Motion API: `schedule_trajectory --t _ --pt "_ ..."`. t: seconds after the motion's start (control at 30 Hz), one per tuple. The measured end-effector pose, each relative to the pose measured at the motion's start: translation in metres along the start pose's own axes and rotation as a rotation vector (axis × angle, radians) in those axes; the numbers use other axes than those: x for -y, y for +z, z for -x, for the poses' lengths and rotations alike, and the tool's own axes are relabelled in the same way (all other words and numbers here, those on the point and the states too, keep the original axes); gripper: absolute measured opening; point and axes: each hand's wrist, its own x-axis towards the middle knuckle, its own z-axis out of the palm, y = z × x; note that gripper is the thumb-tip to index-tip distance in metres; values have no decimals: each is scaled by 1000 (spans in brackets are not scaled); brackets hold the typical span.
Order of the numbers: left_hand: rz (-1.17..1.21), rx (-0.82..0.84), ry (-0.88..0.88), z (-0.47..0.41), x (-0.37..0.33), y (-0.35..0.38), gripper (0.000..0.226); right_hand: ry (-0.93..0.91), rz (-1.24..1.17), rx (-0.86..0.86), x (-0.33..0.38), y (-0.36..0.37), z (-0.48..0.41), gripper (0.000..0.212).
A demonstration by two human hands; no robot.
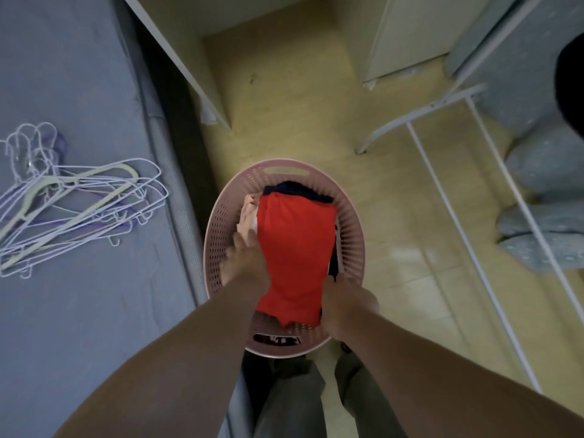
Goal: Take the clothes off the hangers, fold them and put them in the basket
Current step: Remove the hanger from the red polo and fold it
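I see both hands down in the pink basket [218, 235], which stands on the yellowish floor [284, 105] right beside the bed [79, 74]. A folded red garment [295, 245] lies on top of the pile inside it, running lengthwise from the far half of the basket to its near rim. Under the red garment's far end a dark garment [297, 188] shows, and on its left a peach cloth [248, 213] is tucked against the basket wall. A small white patch sits where the peach cloth meets the red one, but it is too blurred for me to read.

My left hand [248, 257] lies along the left edge of the red garment, fingers fairly straight and spread, touching the cloth, with the thumb out of sight. My right hand [346, 300] is at the garment's near right corner: the thumb rests on top of the red cloth and the fingers curl down round its edge, so it grips the garment. The two hands are apart, with the garment between them.

On the bed to the left a heap of bare hangers [79, 203] lies tangled together, mostly thin white wire ones and one thicker pale one. To the right stands a white drying rack [442, 191] with grey patterned fabric [543, 172] draped over it. Grey trousers [294, 403] show at the bottom, just below the basket.
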Motion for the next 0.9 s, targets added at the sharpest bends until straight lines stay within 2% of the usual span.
schedule_trajectory --t 0.13,0.23,0.3,0.37,0.47,0.53,0.73,0.83,0.9 --pt "-386 -214 435 -24 -15 0 102 -87 165 -94 17 -10 -32 65" --pt "-558 -272 587 -58 -26 8 107 -79 302 -113 24 -14 -72 85" --pt "-606 -294 603 -80 -31 11 123 -54 351 -136 24 -16 -96 96" --pt "-648 -250 568 -108 -29 21 142 -22 363 -150 22 -7 -124 106" --pt "-679 -220 551 -142 -16 39 155 0 337 -173 18 13 -162 115" --pt "-677 -258 575 -155 -13 48 159 11 317 -197 15 26 -179 118" --pt "-699 -235 556 -158 -19 56 162 26 355 -210 14 40 -186 113" --pt "-683 -232 551 -124 -15 34 154 -19 379 -229 20 19 -149 105" --pt "-656 -173 521 -89 -8 20 144 -41 355 -168 22 11 -113 101"
